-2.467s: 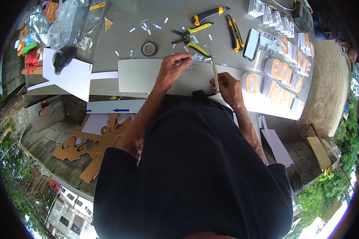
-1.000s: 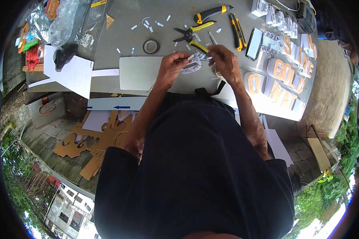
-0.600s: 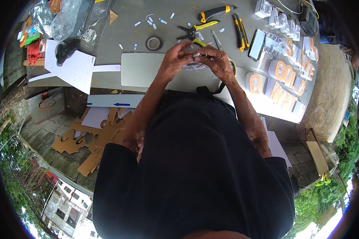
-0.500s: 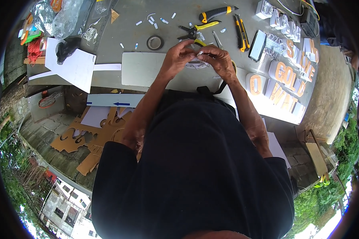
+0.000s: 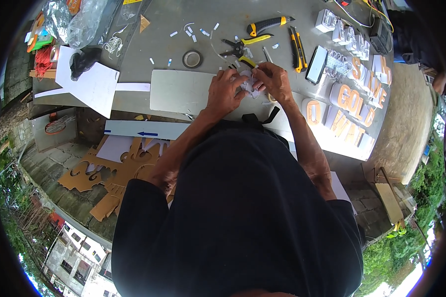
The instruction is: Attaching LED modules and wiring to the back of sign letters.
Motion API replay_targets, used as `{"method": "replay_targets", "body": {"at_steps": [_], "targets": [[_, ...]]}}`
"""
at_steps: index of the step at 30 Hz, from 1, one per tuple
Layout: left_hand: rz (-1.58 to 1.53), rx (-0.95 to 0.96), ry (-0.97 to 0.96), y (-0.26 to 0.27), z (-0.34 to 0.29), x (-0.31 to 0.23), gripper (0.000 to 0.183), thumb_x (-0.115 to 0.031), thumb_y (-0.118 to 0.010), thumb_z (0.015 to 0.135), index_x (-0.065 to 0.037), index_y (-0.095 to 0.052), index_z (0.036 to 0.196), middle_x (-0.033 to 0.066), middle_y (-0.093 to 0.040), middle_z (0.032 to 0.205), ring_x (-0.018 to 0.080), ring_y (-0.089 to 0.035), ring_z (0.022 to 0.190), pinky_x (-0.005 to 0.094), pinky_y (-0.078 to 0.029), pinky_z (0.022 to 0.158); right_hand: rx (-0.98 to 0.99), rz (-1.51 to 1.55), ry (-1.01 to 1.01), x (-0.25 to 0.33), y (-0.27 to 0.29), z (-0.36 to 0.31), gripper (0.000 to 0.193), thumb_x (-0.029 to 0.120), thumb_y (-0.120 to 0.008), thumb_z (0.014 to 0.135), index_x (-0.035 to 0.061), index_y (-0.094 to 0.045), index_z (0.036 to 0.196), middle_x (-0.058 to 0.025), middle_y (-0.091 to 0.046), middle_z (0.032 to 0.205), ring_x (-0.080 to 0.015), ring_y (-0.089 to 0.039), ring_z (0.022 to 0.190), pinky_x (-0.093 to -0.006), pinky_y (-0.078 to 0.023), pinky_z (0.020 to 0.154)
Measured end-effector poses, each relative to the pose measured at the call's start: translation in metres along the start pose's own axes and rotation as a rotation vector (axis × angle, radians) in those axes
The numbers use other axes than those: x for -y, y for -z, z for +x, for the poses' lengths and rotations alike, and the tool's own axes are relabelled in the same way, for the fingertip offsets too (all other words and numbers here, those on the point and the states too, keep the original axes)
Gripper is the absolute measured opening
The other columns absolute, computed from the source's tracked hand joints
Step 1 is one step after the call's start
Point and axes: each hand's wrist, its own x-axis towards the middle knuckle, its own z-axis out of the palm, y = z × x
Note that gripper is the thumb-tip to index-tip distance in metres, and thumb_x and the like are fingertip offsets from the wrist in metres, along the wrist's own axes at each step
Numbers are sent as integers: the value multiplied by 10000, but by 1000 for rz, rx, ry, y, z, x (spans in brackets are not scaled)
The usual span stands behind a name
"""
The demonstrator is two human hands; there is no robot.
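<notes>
A small white piece (image 5: 251, 85) with a rounded outline lies between my hands over the front of the grey table. My left hand (image 5: 224, 91) curls round its left side, thumb and fingertips against it. On its right edge my right hand (image 5: 274, 81) pinches with thumb and forefinger; what lies inside the pinch is too small to make out. A thin pale wire (image 5: 214, 47) rises from near my left fingertips. Just beyond the hands lie yellow-and-black pliers (image 5: 248, 42) and a slim metal blade-like tool (image 5: 267, 55).
Two utility knives (image 5: 270, 25), a tape roll (image 5: 192, 59) and white scraps (image 5: 194, 38) lie beyond. To the right are a phone (image 5: 316, 65), a wire bundle (image 5: 338, 62) and several block letters (image 5: 349, 96). A pale board (image 5: 176, 89) and plastic bags (image 5: 86, 24) are leftward.
Both hands have come down nearer the table and spread slightly apart. The white piece shows more plainly between them, and a thin wire now stretches beyond my left hand.
</notes>
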Motion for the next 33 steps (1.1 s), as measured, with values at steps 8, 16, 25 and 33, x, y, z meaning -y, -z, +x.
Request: {"method": "replay_targets", "body": {"at_steps": [8,16,25,33], "targets": [[-122,64,-130,11,-1,11,279,-151,-830,757,-114,-771,1028,78,-597,1161,283,-589,1096,423,-482,953,68,79,-189,3,1,-6,266,200,-738,931,-52,-686,998,-96,-727,806,-129,-687,599,-247,-507,479],[6,215,-165,46,-14,25,284,11,-717,766,-84,-760,1030,108,-634,1210,305,-560,1184,419,-495,998,176,-5,-210,2,-17,-16,273,200,-718,947,-57,-695,1034,-84,-731,847,-115,-682,620,-243,-495,488],[-334,40,198,14,-21,-8,239,-83,-762,823,-41,-747,1058,125,-719,902,281,-693,740,371,-562,724,146,40,-179,-2,-19,-19,314,245,-688,976,-50,-687,1081,-83,-742,892,-125,-692,680,-251,-521,544],[-403,27,230,-4,-19,5,182,-150,-797,819,-54,-792,974,101,-726,875,203,-683,689,327,-531,655,143,110,-160,-4,-15,-23,285,226,-678,984,-47,-683,1066,-85,-740,900,-129,-691,683,-246,-518,553]]}}
